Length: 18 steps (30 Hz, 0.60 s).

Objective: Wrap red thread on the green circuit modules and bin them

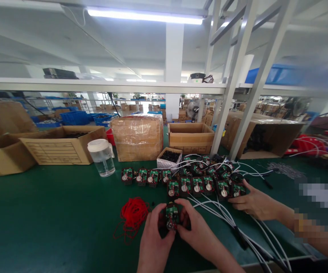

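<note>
Between my two hands, close to the front of the green table, is a small black module with a green circuit board. My left hand grips it from the left side, and the fingers of my right hand close on its right side. Left of my left hand lies a loose bundle of red cord. Just beyond my hands, several similar circuit board modules stand in rows. White cables run from the group toward the front edge on the right.
Another person's hand reaches in from the right and touches a module at the row's end. A clear water jug stands left of the rows. Behind are a small box of black parts, cardboard boxes and a metal frame post.
</note>
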Motion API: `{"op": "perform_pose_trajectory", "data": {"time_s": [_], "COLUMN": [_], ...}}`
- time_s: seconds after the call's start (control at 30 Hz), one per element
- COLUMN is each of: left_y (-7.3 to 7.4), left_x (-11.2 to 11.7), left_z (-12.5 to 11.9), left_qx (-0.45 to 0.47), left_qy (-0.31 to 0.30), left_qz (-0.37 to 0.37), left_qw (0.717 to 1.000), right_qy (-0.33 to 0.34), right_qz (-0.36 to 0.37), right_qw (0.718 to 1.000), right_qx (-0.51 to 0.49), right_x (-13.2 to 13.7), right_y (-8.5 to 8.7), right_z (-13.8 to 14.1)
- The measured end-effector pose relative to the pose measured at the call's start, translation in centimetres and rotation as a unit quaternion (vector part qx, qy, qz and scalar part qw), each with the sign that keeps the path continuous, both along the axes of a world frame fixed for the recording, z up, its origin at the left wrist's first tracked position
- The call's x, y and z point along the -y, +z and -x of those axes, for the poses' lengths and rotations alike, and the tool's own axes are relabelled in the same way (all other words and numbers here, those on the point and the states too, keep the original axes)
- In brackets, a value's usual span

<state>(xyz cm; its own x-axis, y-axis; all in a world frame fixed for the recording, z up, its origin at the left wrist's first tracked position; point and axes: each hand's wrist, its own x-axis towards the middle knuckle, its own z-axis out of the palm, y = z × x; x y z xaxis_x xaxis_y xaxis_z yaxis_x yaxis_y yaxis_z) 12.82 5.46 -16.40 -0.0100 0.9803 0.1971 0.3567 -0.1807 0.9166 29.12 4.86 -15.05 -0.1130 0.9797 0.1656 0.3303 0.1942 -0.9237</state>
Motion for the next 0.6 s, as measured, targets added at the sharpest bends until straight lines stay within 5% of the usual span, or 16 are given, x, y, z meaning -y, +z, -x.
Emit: {"op": "perform_pose_trajectory", "data": {"time_s": [0.43, 0.6], "left_y": [1.3, -0.1], "left_x": [-0.5, -0.8], "left_z": [2.3, 3.4], "left_qx": [0.084, 0.097], "left_qy": [-0.136, -0.169], "left_qz": [0.082, 0.060], "left_qw": [0.984, 0.979], "right_qy": [0.038, -0.003], "right_qz": [0.014, -0.026], "right_qw": [0.999, 0.995], "right_qx": [0.027, 0.101], "right_x": [0.0, -2.0], "right_y": [1.7, 3.9], "right_z": [-1.5, -3.4]}}
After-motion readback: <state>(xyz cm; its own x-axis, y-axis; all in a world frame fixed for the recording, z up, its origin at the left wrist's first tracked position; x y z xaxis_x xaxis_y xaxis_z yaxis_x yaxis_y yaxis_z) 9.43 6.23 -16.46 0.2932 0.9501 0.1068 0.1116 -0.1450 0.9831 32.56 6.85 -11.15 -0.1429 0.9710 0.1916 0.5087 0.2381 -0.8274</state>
